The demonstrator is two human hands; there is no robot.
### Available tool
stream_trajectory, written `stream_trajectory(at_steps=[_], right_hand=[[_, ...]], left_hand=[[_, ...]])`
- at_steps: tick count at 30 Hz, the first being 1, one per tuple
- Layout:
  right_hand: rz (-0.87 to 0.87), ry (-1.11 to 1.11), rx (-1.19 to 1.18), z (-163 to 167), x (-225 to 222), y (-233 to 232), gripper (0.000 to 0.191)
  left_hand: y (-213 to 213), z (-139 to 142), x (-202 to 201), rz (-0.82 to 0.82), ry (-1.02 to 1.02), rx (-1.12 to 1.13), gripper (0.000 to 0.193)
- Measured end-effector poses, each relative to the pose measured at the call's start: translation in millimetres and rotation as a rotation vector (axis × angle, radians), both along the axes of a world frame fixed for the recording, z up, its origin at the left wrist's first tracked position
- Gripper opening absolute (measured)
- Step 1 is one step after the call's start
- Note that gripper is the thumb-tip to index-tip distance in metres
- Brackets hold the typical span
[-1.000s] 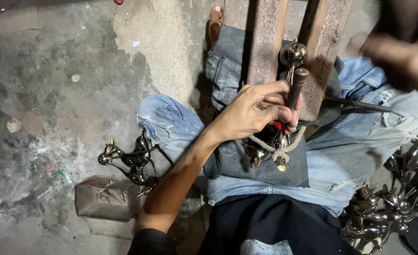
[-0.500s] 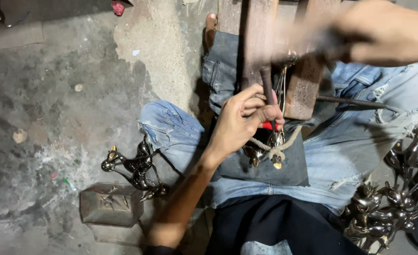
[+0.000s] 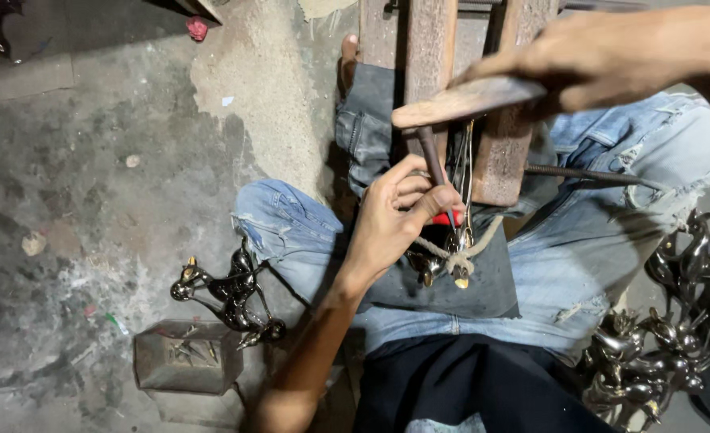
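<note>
Concrete floor [image 3: 90, 160], grey and stained, with the person seated on it in pale ripped jeans [image 3: 596, 248], legs spread. A wooden frame [image 3: 427, 48] of upright planks stands between the knees, a dark cloth [image 3: 483, 281] draped over the lap below it. At far right a pile of shiny metal animal figures [image 3: 676, 321] lies beside the right leg. On the floor left of the left knee lies one more dark metal figure [image 3: 227, 293] with brassy tips, just beside a small open metal box [image 3: 186, 357] holding small bits.

Right hand [image 3: 612, 52] is raised high over the frame, fingers clenched round a wooden mallet [image 3: 467, 100], its blunt end pointing left above the work. Left hand [image 3: 399, 220] sits low against the frame, fingers pinched around a thin dark punch [image 3: 431, 156] held nearly upright, tilted slightly; a red handle bit [image 3: 447, 218] shows just beside the thumb. The punch tip is hidden behind the fingers. Below the left hand a small brass-and-steel metal piece [image 3: 447, 261] hangs tied with light cord [image 3: 471, 248] against the frame, over the dark cloth. Mallet and punch top are close, apart.
</note>
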State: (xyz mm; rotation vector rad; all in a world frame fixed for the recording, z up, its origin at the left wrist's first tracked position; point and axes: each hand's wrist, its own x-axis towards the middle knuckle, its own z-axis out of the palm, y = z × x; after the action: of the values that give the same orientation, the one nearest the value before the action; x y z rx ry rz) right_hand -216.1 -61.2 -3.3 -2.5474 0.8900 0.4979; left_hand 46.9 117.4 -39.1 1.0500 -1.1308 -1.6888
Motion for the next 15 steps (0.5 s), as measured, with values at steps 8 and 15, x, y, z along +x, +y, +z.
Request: stream_trajectory(at_steps=[8, 15], right_hand=[[-0.032, 0.216, -0.128, 22.7, -3.7, 11.0, 0.099], [-0.474, -0.271, -0.086, 25.1, 1.1, 27.8, 0.049]], left_hand=[[-4.2, -2.0, 4.0, -0.044, -0.127, -0.157, 0.032], [-4.9, -7.3, -1.8, -0.026, 0.016, -0.146, 0.03]])
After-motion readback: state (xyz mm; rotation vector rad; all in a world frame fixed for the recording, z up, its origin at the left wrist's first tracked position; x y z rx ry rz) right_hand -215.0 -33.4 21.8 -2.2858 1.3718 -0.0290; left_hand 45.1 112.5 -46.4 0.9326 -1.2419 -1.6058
